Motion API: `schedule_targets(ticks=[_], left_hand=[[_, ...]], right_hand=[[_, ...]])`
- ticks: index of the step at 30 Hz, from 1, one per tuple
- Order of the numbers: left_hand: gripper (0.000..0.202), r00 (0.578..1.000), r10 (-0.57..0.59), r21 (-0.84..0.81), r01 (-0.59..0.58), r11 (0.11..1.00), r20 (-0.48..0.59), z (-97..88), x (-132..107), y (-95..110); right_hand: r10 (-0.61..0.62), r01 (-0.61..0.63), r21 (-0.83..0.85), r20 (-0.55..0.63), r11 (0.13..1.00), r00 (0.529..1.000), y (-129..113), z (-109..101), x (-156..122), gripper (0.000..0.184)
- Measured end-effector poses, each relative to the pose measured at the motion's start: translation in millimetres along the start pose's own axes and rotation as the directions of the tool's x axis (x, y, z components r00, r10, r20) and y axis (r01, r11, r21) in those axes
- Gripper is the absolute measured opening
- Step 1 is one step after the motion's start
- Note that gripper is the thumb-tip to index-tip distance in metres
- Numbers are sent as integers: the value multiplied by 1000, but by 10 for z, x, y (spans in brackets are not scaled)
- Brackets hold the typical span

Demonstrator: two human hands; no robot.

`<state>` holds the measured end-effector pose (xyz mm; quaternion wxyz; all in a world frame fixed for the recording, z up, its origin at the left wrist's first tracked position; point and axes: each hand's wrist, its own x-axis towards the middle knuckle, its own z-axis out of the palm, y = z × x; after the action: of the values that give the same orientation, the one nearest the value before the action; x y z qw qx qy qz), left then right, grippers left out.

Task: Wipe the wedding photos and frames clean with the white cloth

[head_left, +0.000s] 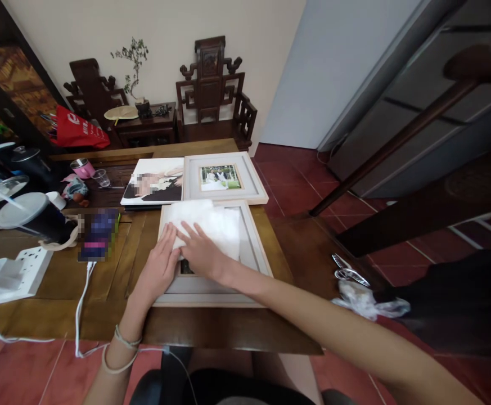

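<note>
A pale picture frame point(253, 247) lies flat on the wooden table point(59, 304) right in front of me. A white cloth or tissue point(215, 222) covers its glass. My left hand point(158, 267) rests flat on the frame's left side, fingers stretched out and touching the cloth's edge. My right hand point(201, 250) lies across the frame with its fingers spread, pressing on the cloth. A second pale frame point(224, 177) with a photo stands flat behind it, beside a photo print or album point(154, 180).
At the left are a white power strip point(15, 273) with cables, a dark kettle point(32, 216), cups and a pink lidded cup point(81, 167). Carved dark chairs point(211, 90) and a small plant stand by the wall. A plastic bag point(367, 301) lies on dark furniture at the right.
</note>
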<state>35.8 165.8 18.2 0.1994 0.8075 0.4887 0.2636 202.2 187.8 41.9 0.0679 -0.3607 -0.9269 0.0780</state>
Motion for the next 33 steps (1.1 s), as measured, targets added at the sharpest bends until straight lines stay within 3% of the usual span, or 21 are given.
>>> schedule_targets(ticks=[6, 11, 14, 17, 23, 33], left_hand=[[62, 999, -9, 37, 11, 999, -52, 28, 11, -16], [42, 998, 52, 98, -49, 994, -23, 68, 36, -58], [38, 998, 58, 129, -56, 990, -6, 67, 48, -77], [39, 999, 16, 131, -21, 991, 40, 58, 40, -90], [65, 997, 64, 33, -63, 997, -45, 70, 6, -114], [67, 997, 36, 11, -36, 999, -62, 102, -3, -137]], right_hand=[[81, -80, 18, -80, 997, 994, 282, -125, 199, 34], [184, -179, 41, -186, 983, 965, 433, -365, 197, 47], [-34, 34, -10, -93, 999, 995, 383, -393, 236, 47], [-195, 196, -51, 37, 979, 980, 289, -317, 339, 45], [-27, 30, -94, 41, 995, 999, 350, -223, 398, 35], [259, -231, -214, 114, 949, 959, 917, -526, -395, 39]])
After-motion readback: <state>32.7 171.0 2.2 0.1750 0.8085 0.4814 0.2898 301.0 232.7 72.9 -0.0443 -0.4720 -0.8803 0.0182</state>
